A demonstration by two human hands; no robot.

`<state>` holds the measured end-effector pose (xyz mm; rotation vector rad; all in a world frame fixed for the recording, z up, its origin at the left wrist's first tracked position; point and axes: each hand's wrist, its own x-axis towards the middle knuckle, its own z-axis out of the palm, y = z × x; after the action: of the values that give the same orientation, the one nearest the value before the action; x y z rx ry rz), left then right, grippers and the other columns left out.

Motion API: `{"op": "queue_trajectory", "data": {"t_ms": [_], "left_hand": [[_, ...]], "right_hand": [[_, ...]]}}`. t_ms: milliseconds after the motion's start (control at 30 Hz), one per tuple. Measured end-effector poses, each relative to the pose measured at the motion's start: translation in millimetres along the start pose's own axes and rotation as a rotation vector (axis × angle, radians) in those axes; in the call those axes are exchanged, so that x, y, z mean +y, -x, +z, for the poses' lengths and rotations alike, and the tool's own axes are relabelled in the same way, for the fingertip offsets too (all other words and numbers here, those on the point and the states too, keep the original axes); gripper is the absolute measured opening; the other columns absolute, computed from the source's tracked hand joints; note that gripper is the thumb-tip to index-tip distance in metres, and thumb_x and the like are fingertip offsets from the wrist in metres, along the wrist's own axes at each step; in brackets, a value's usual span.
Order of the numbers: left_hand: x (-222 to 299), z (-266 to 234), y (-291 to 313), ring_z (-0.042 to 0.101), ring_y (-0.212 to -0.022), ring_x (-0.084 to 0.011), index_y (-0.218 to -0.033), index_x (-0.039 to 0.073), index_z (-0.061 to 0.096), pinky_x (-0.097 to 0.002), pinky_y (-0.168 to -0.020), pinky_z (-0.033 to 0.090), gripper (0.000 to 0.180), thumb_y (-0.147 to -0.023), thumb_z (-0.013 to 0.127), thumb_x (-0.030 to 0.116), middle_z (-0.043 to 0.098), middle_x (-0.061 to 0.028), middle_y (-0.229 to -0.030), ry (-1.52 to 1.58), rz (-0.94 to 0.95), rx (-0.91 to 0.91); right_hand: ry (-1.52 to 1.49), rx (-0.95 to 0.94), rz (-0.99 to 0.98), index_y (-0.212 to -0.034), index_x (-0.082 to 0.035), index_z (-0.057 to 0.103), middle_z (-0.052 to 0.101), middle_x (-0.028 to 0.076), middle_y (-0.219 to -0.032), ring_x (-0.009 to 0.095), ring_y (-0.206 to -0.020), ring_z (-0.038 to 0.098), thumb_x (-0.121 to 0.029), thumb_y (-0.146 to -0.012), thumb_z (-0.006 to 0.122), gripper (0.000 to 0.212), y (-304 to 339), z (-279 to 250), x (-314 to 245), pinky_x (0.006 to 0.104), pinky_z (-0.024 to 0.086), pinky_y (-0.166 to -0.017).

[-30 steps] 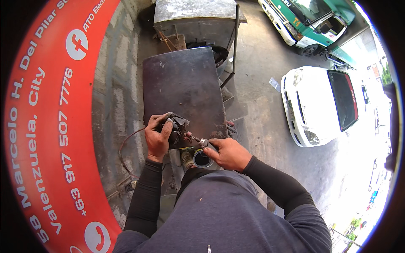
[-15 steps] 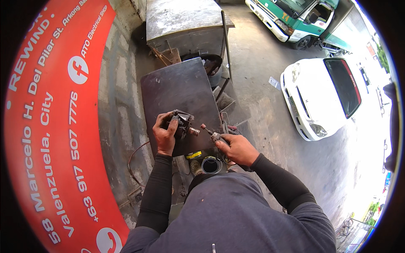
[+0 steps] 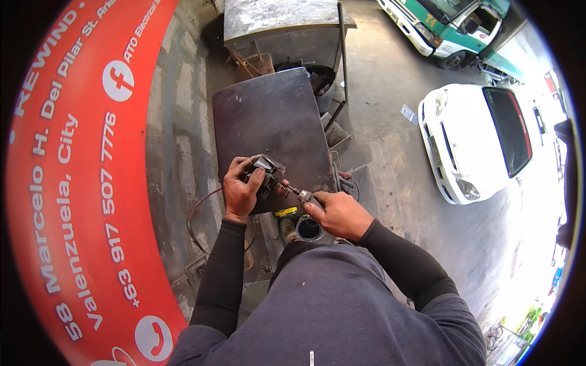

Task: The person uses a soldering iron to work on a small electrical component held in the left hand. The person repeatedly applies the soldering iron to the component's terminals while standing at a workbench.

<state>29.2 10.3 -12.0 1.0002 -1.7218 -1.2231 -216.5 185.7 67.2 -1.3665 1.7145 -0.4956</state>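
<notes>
Since half second ago: both hands sit a touch lower over dark rectangular metal plate (image 3: 268, 119), grips unchanged. Left hand (image 3: 242, 190) — fingers wrapped tight round small dark grey metal mechanical part with coiled spring (image 3: 268, 175), held above plate's near edge. Below that edge: yellow-capped item (image 3: 285, 212), then small round blue-rimmed can (image 3: 309, 229), contents dark, cannot tell what. Right hand (image 3: 339, 213) — closed on slim grey metal tool (image 3: 303, 196), tip meeting part's spring end. Beyond plate's far corner: black round bucket (image 3: 322, 82), inside unclear.
</notes>
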Motion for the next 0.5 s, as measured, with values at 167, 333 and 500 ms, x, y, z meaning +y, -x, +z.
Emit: {"op": "queue_trajectory", "data": {"t_ms": [167, 333, 500], "left_hand": [[4.4, 2.8, -0.1, 0.075, -0.109, -0.0206, -0.133, -0.003, 0.087, -0.0339, -0.1, 0.059, 0.045, -0.103, 0.088, 0.031, 0.074, -0.0083, -0.12, 0.017, 0.003, 0.023], [13.3, 7.0, 0.1, 0.073, -0.107, -0.017, -0.132, -0.005, 0.086, -0.0322, -0.097, 0.058, 0.043, -0.105, 0.084, 0.029, 0.074, -0.0072, -0.12, 0.015, -0.008, 0.02], [10.2, 6.5, -2.3, 0.076, -0.105, -0.0196, -0.13, -0.004, 0.087, -0.0332, -0.096, 0.059, 0.043, -0.102, 0.089, 0.029, 0.075, -0.0077, -0.117, 0.003, 0.014, 0.04]], "right_hand": [[0.056, -0.07, 0.036, -0.119, 0.003, 0.08, 0.081, 0.03, -0.097, 0.052, -0.096, 0.08, -0.049, -0.12, 0.065, 0.055, -7.0, -5.8, -14.5, 0.057, 0.062, -0.087], [0.051, -0.051, 0.015, -0.119, 0.003, 0.08, 0.081, 0.03, -0.096, 0.052, -0.096, 0.08, -0.049, -0.119, 0.065, 0.054, -3.5, -3.2, -19.6, 0.0563, 0.063, -0.088], [0.071, -0.09, 0.03, -0.119, 0.003, 0.08, 0.081, 0.03, -0.096, 0.051, -0.096, 0.08, -0.048, -0.119, 0.066, 0.053, -2.6, -4.6, -19.0, 0.0557, 0.063, -0.088]]}}
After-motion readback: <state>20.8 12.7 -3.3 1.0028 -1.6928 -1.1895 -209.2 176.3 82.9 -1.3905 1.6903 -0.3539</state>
